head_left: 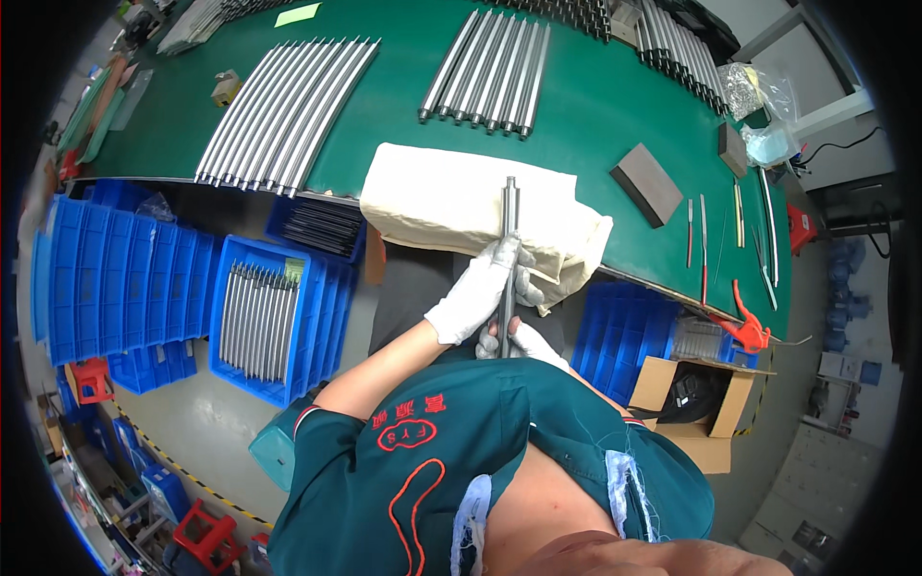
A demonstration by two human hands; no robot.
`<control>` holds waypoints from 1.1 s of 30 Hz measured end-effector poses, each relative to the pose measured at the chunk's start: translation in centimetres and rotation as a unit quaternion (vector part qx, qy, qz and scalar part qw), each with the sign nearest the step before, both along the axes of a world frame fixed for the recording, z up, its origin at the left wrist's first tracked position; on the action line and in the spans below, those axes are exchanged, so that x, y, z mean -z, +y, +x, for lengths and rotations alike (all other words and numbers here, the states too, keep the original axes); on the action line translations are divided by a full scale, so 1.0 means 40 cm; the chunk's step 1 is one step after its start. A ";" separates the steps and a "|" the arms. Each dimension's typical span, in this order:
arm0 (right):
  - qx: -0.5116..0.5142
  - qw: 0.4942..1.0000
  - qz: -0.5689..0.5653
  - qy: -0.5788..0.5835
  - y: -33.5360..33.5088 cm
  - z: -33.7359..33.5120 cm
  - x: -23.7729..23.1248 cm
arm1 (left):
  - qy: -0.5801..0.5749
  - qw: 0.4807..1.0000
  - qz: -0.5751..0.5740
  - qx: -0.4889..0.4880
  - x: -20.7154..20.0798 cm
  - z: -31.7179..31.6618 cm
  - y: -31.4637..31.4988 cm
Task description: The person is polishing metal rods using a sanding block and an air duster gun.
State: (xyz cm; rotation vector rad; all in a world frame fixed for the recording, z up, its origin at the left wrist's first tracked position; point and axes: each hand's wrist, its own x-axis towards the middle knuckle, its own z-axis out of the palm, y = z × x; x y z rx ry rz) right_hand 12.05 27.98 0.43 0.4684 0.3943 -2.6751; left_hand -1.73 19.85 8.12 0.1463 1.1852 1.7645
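Upright in front of my body is a grey metal shaft (510,206) with a narrower stepped tip. My left hand (480,288), in a whitish glove, is closed around its middle. Lower down, close to my shirt, my right hand (530,344) holds the shaft's near end; its glove seems to leave some fingertips bare. Beneath the shaft's far end a folded cream cloth (432,192) lies over the front edge of the green table (403,106). Beyond the cloth several similar shafts (490,72) lie side by side, and a wider row of shiny rods (288,115) is at left.
A dark grey block (648,184), thin red-handled tools (704,250) and a red air gun (744,328) lie at right. Blue crates (125,278) stand at lower left, one bin (303,370) holding rods. An open cardboard box (740,398) sits at lower right.
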 end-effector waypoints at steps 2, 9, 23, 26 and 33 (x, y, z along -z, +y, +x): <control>-0.014 0.998 -0.047 0.036 0.000 -0.001 0.000 | 0.002 0.999 -0.029 0.018 -0.002 -0.002 -0.001; 0.008 1.000 -0.002 -0.027 -0.015 -0.016 -0.066 | 0.002 1.000 -0.007 -0.013 -0.003 0.004 0.005; 0.022 1.000 -0.020 0.009 -0.017 -0.022 -0.030 | 0.040 0.999 -0.011 0.018 0.010 -0.002 0.000; 0.004 1.000 0.017 0.000 -0.010 -0.020 -0.031 | 0.033 0.999 -0.010 0.039 -0.002 -0.002 -0.003; 0.019 1.000 0.005 -0.019 -0.021 -0.026 -0.055 | 0.053 0.998 -0.007 0.030 0.005 -0.003 -0.004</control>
